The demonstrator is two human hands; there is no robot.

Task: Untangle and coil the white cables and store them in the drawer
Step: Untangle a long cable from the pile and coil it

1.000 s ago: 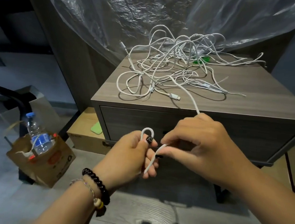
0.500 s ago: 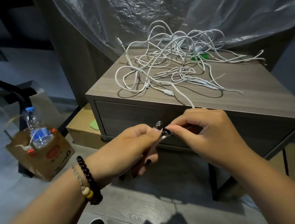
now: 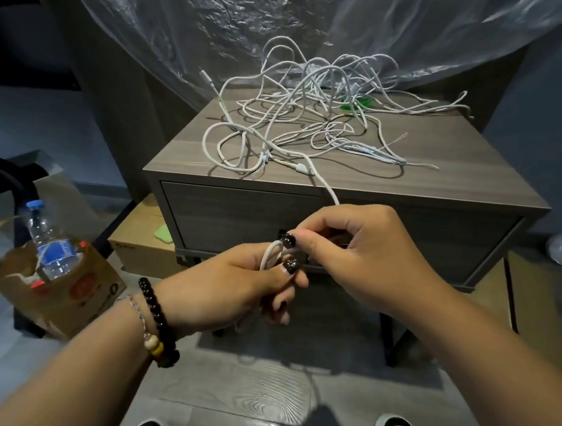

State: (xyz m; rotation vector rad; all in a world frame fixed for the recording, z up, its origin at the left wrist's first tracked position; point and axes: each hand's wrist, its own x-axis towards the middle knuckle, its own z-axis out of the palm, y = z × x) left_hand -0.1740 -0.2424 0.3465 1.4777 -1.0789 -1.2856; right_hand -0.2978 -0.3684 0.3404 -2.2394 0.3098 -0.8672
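Left hand (image 3: pixel 232 286) and right hand (image 3: pixel 364 254) each grip closed on one white cable (image 3: pixel 326 188)

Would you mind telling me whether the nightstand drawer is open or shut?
Shut: the drawer front sits flush in the nightstand frame.

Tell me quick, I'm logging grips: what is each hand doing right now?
Left hand: grips a small loop of the white cable.
Right hand: pinches the same cable at the loop.
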